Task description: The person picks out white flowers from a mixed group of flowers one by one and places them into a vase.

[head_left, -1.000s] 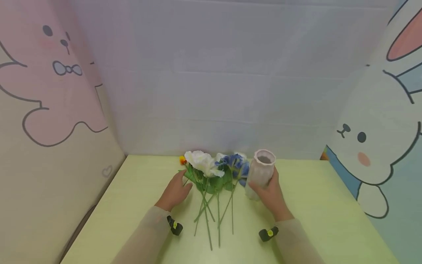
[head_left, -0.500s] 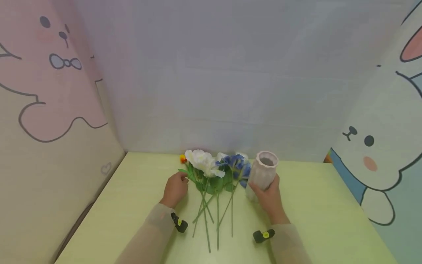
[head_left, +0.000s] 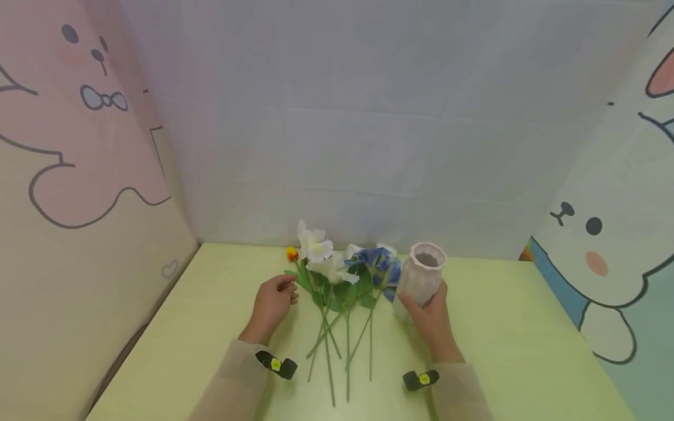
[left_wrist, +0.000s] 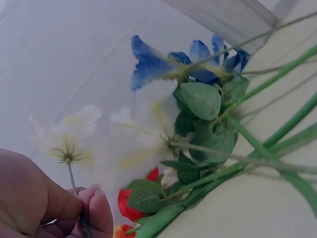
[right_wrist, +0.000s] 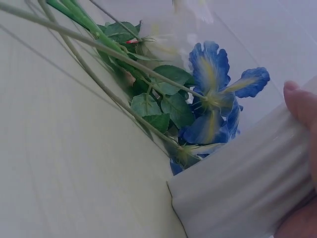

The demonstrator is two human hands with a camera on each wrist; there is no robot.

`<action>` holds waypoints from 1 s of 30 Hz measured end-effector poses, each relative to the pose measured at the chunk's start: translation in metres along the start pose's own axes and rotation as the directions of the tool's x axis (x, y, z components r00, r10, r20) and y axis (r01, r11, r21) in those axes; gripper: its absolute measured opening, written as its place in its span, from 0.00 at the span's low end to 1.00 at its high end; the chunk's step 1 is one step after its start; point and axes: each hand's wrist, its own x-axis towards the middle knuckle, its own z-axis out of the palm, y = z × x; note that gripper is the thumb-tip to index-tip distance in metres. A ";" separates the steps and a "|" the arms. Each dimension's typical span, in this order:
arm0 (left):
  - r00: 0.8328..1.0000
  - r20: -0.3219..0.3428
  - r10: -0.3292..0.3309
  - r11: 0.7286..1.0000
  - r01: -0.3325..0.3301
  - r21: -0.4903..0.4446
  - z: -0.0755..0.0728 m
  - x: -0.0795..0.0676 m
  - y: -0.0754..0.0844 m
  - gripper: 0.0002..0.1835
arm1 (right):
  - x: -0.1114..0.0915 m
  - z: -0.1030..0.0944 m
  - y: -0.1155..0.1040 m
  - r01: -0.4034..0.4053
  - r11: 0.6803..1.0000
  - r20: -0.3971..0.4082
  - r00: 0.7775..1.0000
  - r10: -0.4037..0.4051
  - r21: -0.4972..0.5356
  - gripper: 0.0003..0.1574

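Note:
In the left wrist view, my left hand (left_wrist: 54,208) pinches the thin stem of a white artificial flower (left_wrist: 67,134) between thumb and fingers, its bloom upright. The head view shows that hand (head_left: 272,304) at the left side of the flower bunch. My right hand (head_left: 432,318) grips a pale ribbed vase (head_left: 418,286) with a scalloped rim; the vase leans a little and its mouth faces up. Blue flowers (right_wrist: 210,99) lie right beside the vase. Another white flower (head_left: 333,268), green leaves (left_wrist: 200,99) and red blooms (left_wrist: 131,203) lie in the bunch.
Several green stems (head_left: 347,362) cross each other on the pale yellow table (head_left: 210,339), pointing toward me. A small orange bloom (head_left: 292,254) lies at the bunch's left. A plain white backdrop (head_left: 363,146) stands behind, with cartoon-printed side panels (head_left: 100,146) at left and right.
My left hand has reached into the bunch, pinched one white flower's stem and raised its bloom off the other white one. My right hand keeps holding the vase, nearly still.

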 end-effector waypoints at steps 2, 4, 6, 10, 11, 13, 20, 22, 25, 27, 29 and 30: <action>1.000 -0.013 -0.002 0.998 0.001 -0.065 0.000 -0.005 0.001 0.17 | 0.004 0.001 0.012 0.003 1.000 -0.007 1.000 -0.003 -0.001 0.56; 1.000 -0.010 -0.007 0.991 0.006 -0.132 0.001 -0.009 0.001 0.17 | 0.007 0.002 0.023 0.002 1.000 -0.010 1.000 -0.002 -0.015 0.57; 1.000 0.003 -0.012 0.983 0.012 -0.185 0.003 -0.014 0.001 0.16 | 0.008 0.001 0.032 0.004 1.000 -0.009 1.000 -0.004 -0.021 0.58; 0.999 0.046 -0.006 0.969 0.017 -0.247 0.007 -0.022 0.005 0.15 | 0.003 -0.001 0.034 0.001 0.999 -0.020 1.000 -0.002 -0.037 0.58; 0.998 0.062 0.002 0.966 0.014 -0.256 0.009 -0.023 0.007 0.15 | 0.000 -0.002 0.031 0.010 0.999 -0.024 1.000 -0.011 -0.037 0.57; 0.995 0.097 0.016 0.962 0.012 -0.274 0.011 -0.025 0.011 0.15 | -0.005 -0.003 0.023 0.020 0.999 -0.030 0.999 -0.021 -0.040 0.56; 0.960 0.267 0.085 0.977 -0.027 -0.213 0.019 -0.032 0.037 0.11 | -0.004 -0.003 0.020 0.067 0.998 -0.017 0.998 -0.067 -0.016 0.56; 0.932 0.341 0.119 0.984 -0.064 -0.169 0.020 -0.032 0.042 0.10 | -0.001 -0.003 0.027 0.062 0.998 -0.016 0.998 -0.063 -0.017 0.56; 0.879 0.452 0.153 0.987 -0.112 -0.117 0.021 -0.031 0.049 0.09 | 0.003 -0.004 0.030 0.037 0.999 -0.011 0.999 -0.037 -0.018 0.57; 0.846 0.511 0.156 0.987 -0.118 -0.107 0.023 -0.030 0.053 0.09 | 0.005 -0.004 0.038 0.048 0.999 -0.007 0.999 -0.048 -0.019 0.58; 0.823 0.548 0.150 0.989 -0.118 -0.093 0.025 -0.029 0.061 0.09 | 0.006 -0.004 0.038 0.059 0.998 -0.004 0.998 -0.059 -0.013 0.57; 0.814 0.562 0.147 0.989 -0.122 -0.083 0.026 -0.029 0.065 0.09 | 0.006 -0.004 0.038 0.064 0.998 -0.006 0.998 -0.065 -0.012 0.57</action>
